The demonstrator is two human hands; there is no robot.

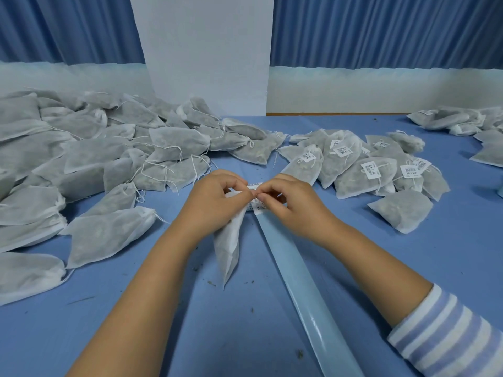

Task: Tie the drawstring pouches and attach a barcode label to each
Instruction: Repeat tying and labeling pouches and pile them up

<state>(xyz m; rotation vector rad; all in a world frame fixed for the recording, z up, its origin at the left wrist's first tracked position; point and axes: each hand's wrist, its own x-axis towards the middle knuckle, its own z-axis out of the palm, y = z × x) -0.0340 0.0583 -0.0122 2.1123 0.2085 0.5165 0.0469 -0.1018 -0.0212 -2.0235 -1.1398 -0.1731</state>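
A white mesh drawstring pouch with grey-green filling hangs from my hands over the blue table. My left hand grips its gathered neck. My right hand pinches at the neck, fingertips meeting the left hand's. A white barcode label shows just below the fingertips, at the top end of a glossy pale-blue backing strip that runs down toward the front right. The drawstring itself is hidden by my fingers.
A large heap of pouches without labels covers the left of the table. A smaller heap of pouches with barcode labels lies right of my hands. More pouches lie at the far right. A white pillar stands behind.
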